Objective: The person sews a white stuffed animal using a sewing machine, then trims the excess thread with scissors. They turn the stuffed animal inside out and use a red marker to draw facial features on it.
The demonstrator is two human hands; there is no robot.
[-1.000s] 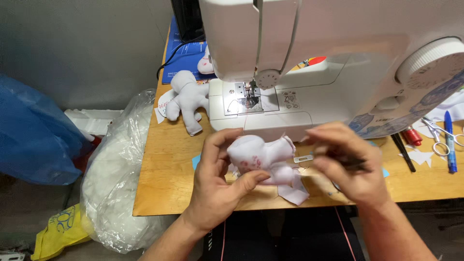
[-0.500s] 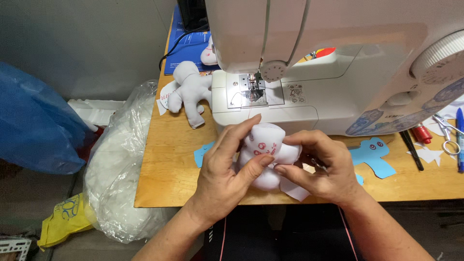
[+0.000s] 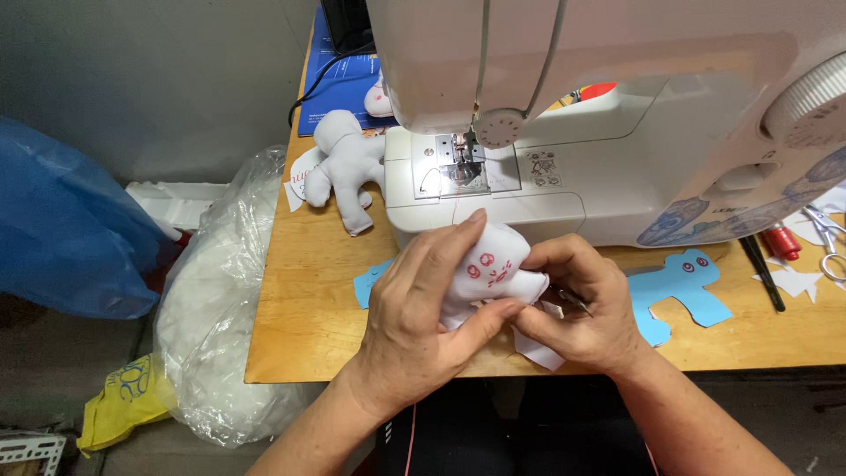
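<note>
My left hand (image 3: 414,317) wraps around a small white cloth doll (image 3: 489,269) with a red face drawn on it, thumb and fingers pinching its body. My right hand (image 3: 577,313) presses against the doll's right side and pinches a thin metal tool (image 3: 573,300) at the doll's edge. Both hands are just in front of a white sewing machine (image 3: 617,132). The doll's lower part is hidden under my hands.
A second stuffed white doll (image 3: 339,167) lies left of the machine on the wooden table (image 3: 300,317). A blue paper pattern (image 3: 679,286) lies to the right, with scissors (image 3: 828,242) and a red spool (image 3: 780,240). A clear bag of stuffing (image 3: 220,317) and blue bag (image 3: 62,229) sit left.
My hands turned the doll so its drawn face shows upward, and closed in around it. The view moved nearer to the machine.
</note>
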